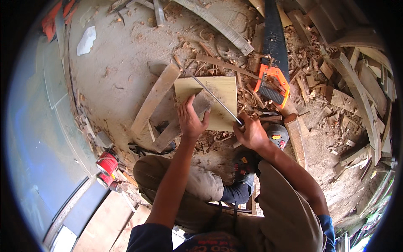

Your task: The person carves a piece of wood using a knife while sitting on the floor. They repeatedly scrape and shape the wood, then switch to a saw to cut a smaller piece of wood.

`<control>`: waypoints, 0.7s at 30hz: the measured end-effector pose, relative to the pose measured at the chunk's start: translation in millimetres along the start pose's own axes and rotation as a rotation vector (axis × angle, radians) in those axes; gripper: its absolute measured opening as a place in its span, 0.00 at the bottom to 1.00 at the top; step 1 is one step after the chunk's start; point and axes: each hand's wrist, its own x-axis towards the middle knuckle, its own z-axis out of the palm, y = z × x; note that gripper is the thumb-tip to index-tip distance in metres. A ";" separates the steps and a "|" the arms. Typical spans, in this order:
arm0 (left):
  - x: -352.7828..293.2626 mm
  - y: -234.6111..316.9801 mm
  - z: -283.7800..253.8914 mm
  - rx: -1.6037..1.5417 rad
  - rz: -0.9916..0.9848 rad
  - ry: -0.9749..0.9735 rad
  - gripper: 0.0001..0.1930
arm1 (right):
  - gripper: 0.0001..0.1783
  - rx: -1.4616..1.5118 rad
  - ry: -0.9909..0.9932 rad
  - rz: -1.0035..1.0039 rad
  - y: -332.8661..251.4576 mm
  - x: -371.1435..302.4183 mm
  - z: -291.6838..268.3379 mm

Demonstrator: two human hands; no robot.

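My left hand (192, 118) straddles a greyish wooden strip (170, 135), its fingers along one side and its thumb on the other. That strip lies slantwise over a pale, squarish board (224, 90) on the ground. In my right hand (253, 133), the fingers are closed around the dark end of a long thin metal rod (214, 97). The rod slants away to the far left across the board and the strip's upper end. Whether its dark end is a handle is hidden by my fingers. Another wooden batten (155, 98) lies left of the board.
A handsaw (275, 46) with an orange and black handle lies beyond my right hand. Wood chips and offcuts (336, 98) cover the right side. A long plank (214, 23) rests far ahead. At the left is a red tool (108, 163). My shoes (243, 166) stand close to the board.
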 end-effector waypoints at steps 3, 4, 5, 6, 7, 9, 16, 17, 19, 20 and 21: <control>2.8 -0.1 -0.9 -0.018 0.003 0.001 0.39 | 0.13 -0.286 -0.079 -0.021 33.3 14.1 4.5; 3.9 0.3 0.0 -0.016 -0.003 0.000 0.39 | 0.15 -0.317 -0.115 -0.013 37.0 14.8 2.3; 3.1 -2.7 -0.9 -0.002 -0.015 0.003 0.39 | 0.15 -0.223 -0.086 -0.031 25.5 17.5 -0.9; -2.1 -3.0 -1.7 0.000 -0.029 -0.011 0.39 | 0.15 -0.128 -0.060 -0.028 8.3 10.8 -2.6; -5.1 -4.3 -1.1 -0.001 -0.030 -0.006 0.39 | 0.16 -0.033 -0.032 -0.024 -1.7 5.8 -1.2; 1.6 0.2 0.7 -0.012 -0.016 0.014 0.38 | 0.16 -0.077 -0.045 -0.036 10.2 3.1 1.5; 1.2 -3.5 -1.8 -0.003 -0.006 0.023 0.38 | 0.16 0.005 -0.018 -0.045 -7.0 5.1 -4.2; 1.5 -0.9 -1.5 -0.010 -0.012 0.005 0.38 | 0.15 -0.073 -0.052 -0.041 6.2 1.5 -0.6; 10.7 2.4 0.8 -0.018 0.003 0.008 0.38 | 0.14 -0.238 -0.099 -0.064 41.8 13.1 2.1; 4.4 -0.4 -2.8 -0.014 0.007 0.003 0.38 | 0.14 -0.258 -0.146 -0.022 29.6 14.8 -1.7; 1.5 -2.3 -5.0 -0.008 0.008 0.003 0.37 | 0.15 -0.213 -0.125 -0.014 18.8 14.4 -3.4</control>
